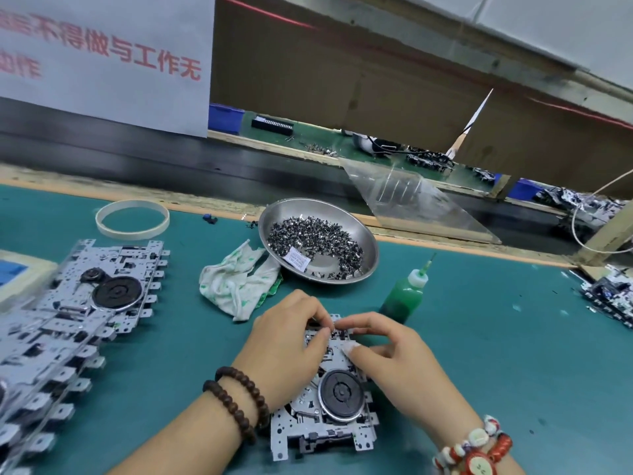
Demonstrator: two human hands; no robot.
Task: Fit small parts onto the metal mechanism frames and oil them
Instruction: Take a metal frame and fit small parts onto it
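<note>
A metal mechanism frame [325, 430] with a black flywheel lies on the green mat in front of me. My left hand [284, 351] lies over its left side, fingertips curled down at the frame's top edge. My right hand [387, 354] comes from the right, its fingertips meeting the left ones at that edge, seemingly pinching a small part too tiny to make out. A steel bowl [366, 238] of several small dark metal parts stands behind. A green oil bottle [402, 296] with a needle tip stands just right of the hands.
A stack of several more frames [85, 303] spreads over the left of the mat. A crumpled white-green rag [236, 286] lies beside the bowl, a tape ring [132, 219] farther left. More frames [613, 296] sit at the right edge. A clear plastic sheet [411, 200] leans behind the bowl.
</note>
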